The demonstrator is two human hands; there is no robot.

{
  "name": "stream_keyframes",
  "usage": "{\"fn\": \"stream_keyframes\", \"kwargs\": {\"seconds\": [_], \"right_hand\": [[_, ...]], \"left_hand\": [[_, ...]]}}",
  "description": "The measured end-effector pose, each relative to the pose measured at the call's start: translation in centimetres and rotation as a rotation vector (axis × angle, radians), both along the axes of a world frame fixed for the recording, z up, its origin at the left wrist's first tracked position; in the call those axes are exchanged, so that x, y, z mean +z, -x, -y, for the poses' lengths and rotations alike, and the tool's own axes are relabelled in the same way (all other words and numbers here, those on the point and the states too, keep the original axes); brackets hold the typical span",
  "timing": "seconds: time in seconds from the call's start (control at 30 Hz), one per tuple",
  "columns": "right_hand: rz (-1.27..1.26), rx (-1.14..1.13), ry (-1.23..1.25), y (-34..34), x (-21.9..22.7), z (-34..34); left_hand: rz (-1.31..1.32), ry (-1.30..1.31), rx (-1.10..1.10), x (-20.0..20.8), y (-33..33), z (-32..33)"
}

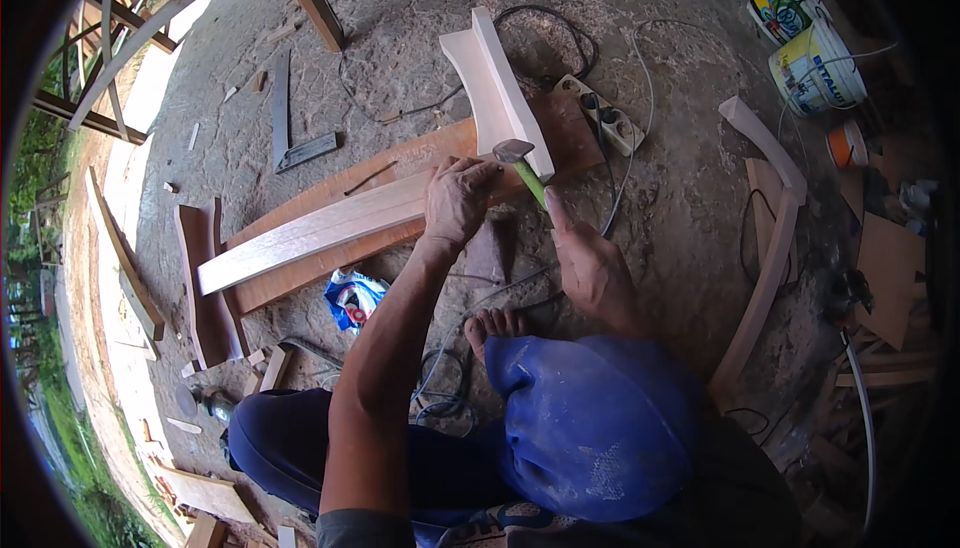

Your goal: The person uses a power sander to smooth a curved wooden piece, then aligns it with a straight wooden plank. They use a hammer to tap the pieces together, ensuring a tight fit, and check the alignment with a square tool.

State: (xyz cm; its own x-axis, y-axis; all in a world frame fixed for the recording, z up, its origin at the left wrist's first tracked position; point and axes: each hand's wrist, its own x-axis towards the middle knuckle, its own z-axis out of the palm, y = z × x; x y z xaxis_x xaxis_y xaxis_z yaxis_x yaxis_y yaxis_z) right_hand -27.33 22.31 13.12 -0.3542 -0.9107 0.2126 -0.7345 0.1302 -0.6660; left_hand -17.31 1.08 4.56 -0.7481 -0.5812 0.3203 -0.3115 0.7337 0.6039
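Probably stiff, the rail [322, 230] holds best under my left hand [456, 202], grip unclear; my right hand [594, 270] clasps the hammer [528, 179].

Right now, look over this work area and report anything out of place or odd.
Two things look odd: the white power strip lies on the floor near the hammer in the right hand, and loose cords tangle near the bare foot, where they might snag.
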Motion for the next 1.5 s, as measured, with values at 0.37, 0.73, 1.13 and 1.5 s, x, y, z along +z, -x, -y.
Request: {"fn": "stream_keyframes", "kwargs": {"seconds": [0.37,0.73,1.13,1.5], "right_hand": [[-0.028,-0.064,0.035,-0.4,0.5,-0.7],[-0.037,-0.047,0.154,-0.4,0.3,0.2],[0.137,-0.178,0.116,0.6,-2.3,-0.9],[0.283,-0.171,-0.089,0.4,-2.0,-2.0]], "left_hand": [[-0.005,0.045,-0.017,0.0,0.1,0.1],[-0.027,0.039,-0.004,-0.3,-0.2,0.4],[0.383,0.142,-0.170,1.5,0.0,1.8],[0.380,0.164,-0.213,0.8,0.0,2.2]]}}
